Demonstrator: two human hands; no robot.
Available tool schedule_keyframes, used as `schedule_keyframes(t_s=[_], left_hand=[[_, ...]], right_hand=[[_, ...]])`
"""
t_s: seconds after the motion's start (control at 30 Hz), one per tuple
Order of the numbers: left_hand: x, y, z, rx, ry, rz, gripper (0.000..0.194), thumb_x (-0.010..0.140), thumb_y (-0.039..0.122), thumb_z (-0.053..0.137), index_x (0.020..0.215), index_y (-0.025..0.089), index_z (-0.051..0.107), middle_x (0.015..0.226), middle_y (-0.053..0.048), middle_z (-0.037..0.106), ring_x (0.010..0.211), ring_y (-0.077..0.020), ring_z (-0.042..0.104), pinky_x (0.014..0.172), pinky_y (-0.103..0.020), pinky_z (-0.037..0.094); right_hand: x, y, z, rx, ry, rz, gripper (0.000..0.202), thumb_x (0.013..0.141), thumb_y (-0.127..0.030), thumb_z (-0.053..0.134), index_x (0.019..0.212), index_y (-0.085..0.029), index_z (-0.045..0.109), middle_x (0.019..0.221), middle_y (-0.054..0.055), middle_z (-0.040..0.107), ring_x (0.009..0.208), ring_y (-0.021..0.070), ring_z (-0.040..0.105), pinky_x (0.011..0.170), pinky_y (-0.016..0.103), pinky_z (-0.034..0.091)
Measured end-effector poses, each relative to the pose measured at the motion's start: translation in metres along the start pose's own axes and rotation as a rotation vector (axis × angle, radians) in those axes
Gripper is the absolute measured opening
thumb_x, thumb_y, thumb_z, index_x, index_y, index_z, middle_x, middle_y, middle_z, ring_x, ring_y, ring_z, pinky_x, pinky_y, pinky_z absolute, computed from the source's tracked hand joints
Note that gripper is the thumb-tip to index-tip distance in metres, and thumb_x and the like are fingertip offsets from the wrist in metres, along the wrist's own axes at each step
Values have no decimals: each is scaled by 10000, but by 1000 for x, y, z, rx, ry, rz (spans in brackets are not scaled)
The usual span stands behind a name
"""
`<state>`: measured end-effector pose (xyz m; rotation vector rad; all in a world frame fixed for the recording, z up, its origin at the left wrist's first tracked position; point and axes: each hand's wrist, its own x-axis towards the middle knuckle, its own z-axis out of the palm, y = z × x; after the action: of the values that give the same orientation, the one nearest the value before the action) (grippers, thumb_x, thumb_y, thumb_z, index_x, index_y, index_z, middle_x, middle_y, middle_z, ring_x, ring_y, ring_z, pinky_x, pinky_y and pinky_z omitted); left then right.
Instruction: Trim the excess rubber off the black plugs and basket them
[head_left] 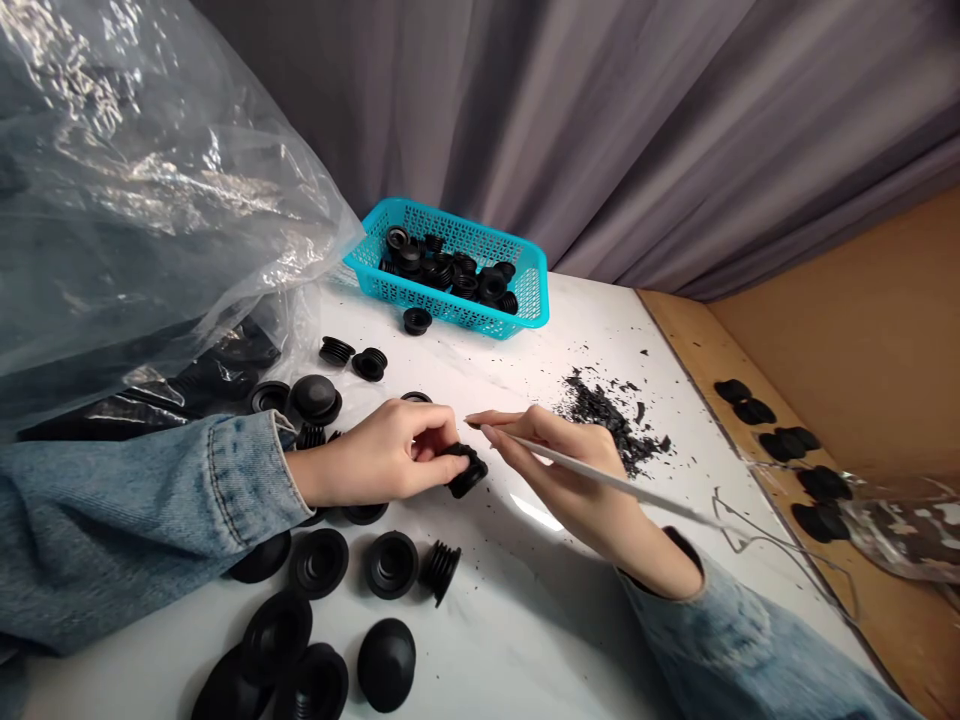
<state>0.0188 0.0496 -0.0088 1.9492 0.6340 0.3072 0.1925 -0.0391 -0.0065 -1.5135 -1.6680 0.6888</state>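
My left hand [405, 450] is closed around a ribbed black rubber plug [469, 474], pinching it between thumb and fingers just above the white table. To its right, my right hand [559, 460] grips a long, slim grey tool [600, 474] like a pen. The tool's narrow tip points left toward the plug and appears a little apart from it; its exact kind is unclear. Several more black plugs [392, 564] lie loose on the table around and below my left forearm, some cap up, some hollow side up. One ribbed plug [441, 570] lies on its side.
A turquoise basket [531, 318] holding several black plugs stands at the back. Black shavings [615, 420] are heaped right of my right hand. A large clear plastic bag [172, 230] fills the left. Black pieces [825, 484] and a thin cord [787, 545] lie at the right edge.
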Motion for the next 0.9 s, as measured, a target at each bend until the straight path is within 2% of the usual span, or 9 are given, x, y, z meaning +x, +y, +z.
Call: schedule_keyframes(t_s=[0.13,0.23,0.5,0.77,0.9], left_hand=[[2,0,-1,-93,-32,-62,149,729,220,583,667,145,471,567,66,397,518,-66,347,470,-186,290],[3,-1,-1,-131,-32,-87,171,718,219,593,642,147,458,548,71,395,507,-62,340,460,-181,286],[3,-3,1,-176,-38,-131,169,702,229,610,626,138,489,535,60,436,498,-63,375,452,-178,301],[2,-5,1,-152,-20,-108,160,701,214,620,616,136,509,517,63,439,485,-60,383,436,-169,297],[3,-7,1,-138,-21,-124,153,700,216,620,624,131,517,518,61,446,488,-61,383,437,-167,301]], right_hand=[[5,-8,-13,222,-100,180,278,829,-346,613,607,-207,518,874,57,736,759,195,683,570,291,496],[7,-13,-18,298,-179,235,328,815,-350,630,568,-199,477,915,66,732,812,199,683,559,269,488],[6,-10,-17,201,-224,199,302,831,-333,612,594,-207,474,949,52,731,771,177,683,584,267,482],[6,-11,-16,159,-212,171,280,832,-311,602,600,-205,485,947,60,732,753,178,682,579,266,493],[3,-11,-10,23,-182,76,234,851,-304,572,644,-202,536,927,62,738,612,155,661,490,261,468]])
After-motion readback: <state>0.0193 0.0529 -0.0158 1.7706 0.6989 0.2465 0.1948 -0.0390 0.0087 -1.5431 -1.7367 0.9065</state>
